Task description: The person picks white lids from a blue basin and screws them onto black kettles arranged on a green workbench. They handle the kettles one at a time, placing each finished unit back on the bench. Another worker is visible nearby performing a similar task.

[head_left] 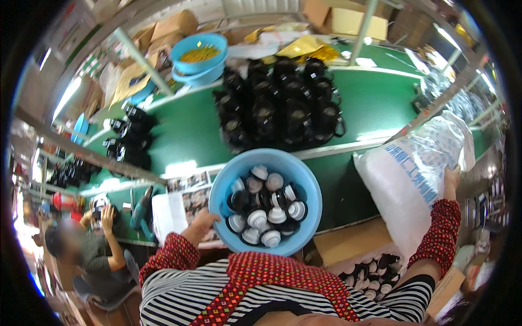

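The left hand [203,224] held a blue tub [311,190]; the right hand [451,183] touched a white sack [389,182].
The left fingers were closed on the rim, with the tub just right of them and round black-and-white parts [257,219] inside. I could not tell if the right fingers were squeezed tight; the sack was left of them. Ahead, between both hands, stood many black things [296,117].

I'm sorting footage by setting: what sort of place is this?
Probably a factory assembly workshop: many matching black units are grouped on a long green workbench, a blue plastic basin holds a batch of similar round black-and-white parts, and a power drill lies off to the left.
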Action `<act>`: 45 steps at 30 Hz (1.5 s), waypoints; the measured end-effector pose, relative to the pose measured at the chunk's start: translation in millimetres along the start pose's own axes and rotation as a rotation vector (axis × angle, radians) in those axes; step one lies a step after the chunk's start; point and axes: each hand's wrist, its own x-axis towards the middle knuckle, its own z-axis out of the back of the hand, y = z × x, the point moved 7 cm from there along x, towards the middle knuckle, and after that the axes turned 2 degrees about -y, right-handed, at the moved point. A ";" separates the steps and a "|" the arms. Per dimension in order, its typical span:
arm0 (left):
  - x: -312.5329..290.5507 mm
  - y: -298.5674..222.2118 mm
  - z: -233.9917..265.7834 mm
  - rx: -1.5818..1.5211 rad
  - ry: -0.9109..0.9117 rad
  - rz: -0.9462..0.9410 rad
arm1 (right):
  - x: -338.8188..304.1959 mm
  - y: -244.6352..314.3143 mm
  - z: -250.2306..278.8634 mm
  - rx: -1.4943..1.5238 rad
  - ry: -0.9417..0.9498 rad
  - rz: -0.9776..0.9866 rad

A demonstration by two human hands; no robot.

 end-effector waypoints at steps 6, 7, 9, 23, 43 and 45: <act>-31.0 -6.4 93.1 -0.046 -0.107 0.133 | -106.9 75.5 1.3 0.108 -0.129 0.513; -24.8 -12.2 110.1 -0.029 -0.136 0.129 | -134.7 103.7 -6.5 0.269 -0.064 0.553; -19.6 8.3 167.9 -0.034 -0.175 0.132 | -223.4 167.9 -9.0 0.495 0.166 0.598; 29.4 -52.6 243.6 0.533 -0.730 -0.558 | -695.4 444.2 66.2 0.648 1.100 1.335; 12.9 -87.4 117.1 0.585 -0.686 -0.421 | -749.6 509.3 -6.9 0.637 0.956 1.719; 2.9 -86.3 109.6 0.557 -0.807 -0.585 | -701.5 510.1 14.3 0.994 1.204 1.411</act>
